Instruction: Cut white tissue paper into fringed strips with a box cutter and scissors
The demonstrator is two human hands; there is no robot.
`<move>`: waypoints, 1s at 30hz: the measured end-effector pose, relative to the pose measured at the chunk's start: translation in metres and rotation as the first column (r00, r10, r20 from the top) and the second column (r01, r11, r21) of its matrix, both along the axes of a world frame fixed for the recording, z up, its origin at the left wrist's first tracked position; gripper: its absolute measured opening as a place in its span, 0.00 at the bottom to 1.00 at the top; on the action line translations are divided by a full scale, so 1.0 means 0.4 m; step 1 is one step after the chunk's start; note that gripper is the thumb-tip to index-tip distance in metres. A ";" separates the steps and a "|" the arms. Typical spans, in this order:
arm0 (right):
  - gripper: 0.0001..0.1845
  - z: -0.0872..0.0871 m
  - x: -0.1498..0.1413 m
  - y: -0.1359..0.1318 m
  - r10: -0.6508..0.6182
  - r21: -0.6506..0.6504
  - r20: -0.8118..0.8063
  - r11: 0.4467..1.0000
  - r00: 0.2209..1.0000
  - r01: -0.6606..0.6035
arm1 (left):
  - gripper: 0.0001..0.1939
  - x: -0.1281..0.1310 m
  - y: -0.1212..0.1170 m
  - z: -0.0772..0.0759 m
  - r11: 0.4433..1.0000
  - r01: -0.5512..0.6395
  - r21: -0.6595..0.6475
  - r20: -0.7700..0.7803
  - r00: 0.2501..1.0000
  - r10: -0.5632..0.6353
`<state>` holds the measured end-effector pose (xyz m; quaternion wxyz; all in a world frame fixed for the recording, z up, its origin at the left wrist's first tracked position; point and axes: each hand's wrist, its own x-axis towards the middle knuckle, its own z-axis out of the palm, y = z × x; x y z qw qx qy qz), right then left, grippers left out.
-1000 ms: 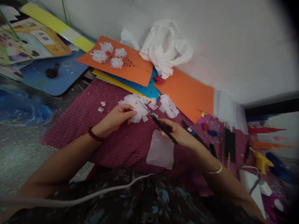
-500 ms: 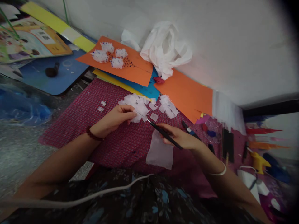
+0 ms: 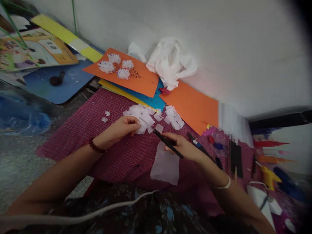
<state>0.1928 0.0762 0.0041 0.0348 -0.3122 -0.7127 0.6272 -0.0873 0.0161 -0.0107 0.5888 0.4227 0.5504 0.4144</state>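
Observation:
My left hand (image 3: pixel 123 127) is closed in a pinch over the pile of cut white paper pieces (image 3: pixel 140 112). A thin white piece of paper seems to be between its fingertips, though it blends with the pile behind. In my right hand (image 3: pixel 184 145) are black-handled scissors (image 3: pixel 169 146), their blades pointing left toward my left fingertips. One small square paper piece (image 3: pixel 159 128) lies just beyond the scissors. A larger white paper sheet (image 3: pixel 165 169) lies below my right hand, and another stack of paper pieces (image 3: pixel 174 117) sits to the right of the pile.
Orange sheets (image 3: pixel 192 104) lie along the wall, one bearing white tufted paper flowers (image 3: pixel 123 74). A crumpled white bag (image 3: pixel 168 61) rests behind them. To the right are a black pen-like tool (image 3: pixel 198 146) and a yellow glue gun (image 3: pixel 269 177). A blue stool (image 3: pixel 65 87) stands left.
A small square paper piece has come to lie apart, right of the pile. My right hand drew the scissors slightly back, then toward the left again. The whole view has shifted a little.

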 end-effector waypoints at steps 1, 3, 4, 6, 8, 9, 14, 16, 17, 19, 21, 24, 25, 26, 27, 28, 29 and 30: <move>0.35 0.001 0.002 0.003 0.011 0.002 -0.010 1.000 1.000 -0.011 | 0.08 -0.001 0.000 0.001 1.000 -0.005 0.009 0.002 1.000 0.005; 0.37 0.003 0.009 0.008 0.059 0.014 -0.033 0.998 0.998 -0.058 | 0.06 -0.001 -0.001 0.003 0.997 -0.056 0.044 0.007 0.998 0.056; 0.37 0.003 0.013 0.010 0.090 0.008 -0.046 0.996 0.995 -0.090 | 0.04 -0.001 0.000 0.004 0.993 -0.096 0.071 0.010 0.995 0.096; 0.37 0.002 0.019 0.012 0.134 -0.044 -0.097 0.989 0.986 -0.139 | 0.12 0.001 0.001 0.005 0.976 -0.175 0.131 0.025 0.985 0.173; 0.37 0.000 0.020 0.010 0.142 -0.114 -0.169 0.980 0.975 -0.163 | 0.23 0.004 0.004 0.004 0.962 -0.203 0.181 0.052 0.979 0.197; 0.37 -0.001 0.018 0.008 0.141 -0.138 -0.205 0.976 0.969 -0.171 | 0.27 0.006 0.005 0.003 0.959 -0.201 0.202 0.066 0.979 0.192; 0.40 -0.008 0.005 0.000 0.143 -0.173 -0.304 0.964 0.942 -0.203 | 0.24 0.011 0.007 0.001 0.958 -0.181 0.225 0.108 0.981 0.160; 0.41 -0.012 0.015 -0.007 0.080 -0.221 -0.311 0.963 0.947 -0.154 | 0.17 0.010 0.004 0.004 0.967 -0.164 0.193 0.088 0.985 0.150; 0.42 -0.016 0.026 -0.013 0.025 -0.252 -0.322 0.962 0.946 -0.111 | 0.13 0.009 0.003 0.005 0.970 -0.159 0.181 0.074 0.986 0.148; 0.43 -0.026 0.060 -0.030 -0.121 -0.323 -0.352 0.947 0.928 0.000 | 0.09 0.008 0.002 0.010 0.972 -0.155 0.176 0.048 0.988 0.149; 0.42 -0.039 0.104 -0.053 -0.274 -0.403 -0.373 0.908 0.887 0.111 | 0.06 0.010 0.003 0.014 0.973 -0.142 0.183 0.021 0.990 0.141; 0.35 -0.062 0.172 -0.091 -0.442 -0.492 -0.363 0.838 0.820 0.234 | 0.04 0.018 0.007 0.017 0.973 -0.122 0.198 -0.025 0.991 0.129; 0.34 -0.070 0.191 -0.102 -0.473 -0.504 -0.357 0.823 0.805 0.261 | 0.04 0.020 0.008 0.017 0.973 -0.113 0.201 -0.046 0.991 0.125; 0.34 -0.077 0.208 -0.111 -0.494 -0.509 -0.351 0.814 0.795 0.280 | 0.05 0.021 0.009 0.016 0.973 -0.109 0.205 -0.064 0.990 0.124; 0.34 -0.084 0.222 -0.118 -0.507 -0.510 -0.348 0.808 0.789 0.294 | 0.05 0.020 0.011 0.015 0.971 -0.111 0.211 -0.075 0.989 0.129; 0.34 -0.091 0.232 -0.123 -0.513 -0.512 -0.348 0.805 0.785 0.299 | 0.05 0.019 0.014 0.014 0.969 -0.119 0.218 -0.081 0.987 0.139; 0.34 -0.097 0.241 -0.126 -0.516 -0.516 -0.352 0.803 0.781 0.298 | 0.05 0.017 0.019 0.015 0.965 -0.133 0.227 -0.079 0.985 0.154; 0.34 -0.103 0.247 -0.127 -0.517 -0.521 -0.358 0.802 0.778 0.293 | 0.05 0.015 0.027 0.019 0.961 -0.146 0.234 -0.077 0.983 0.168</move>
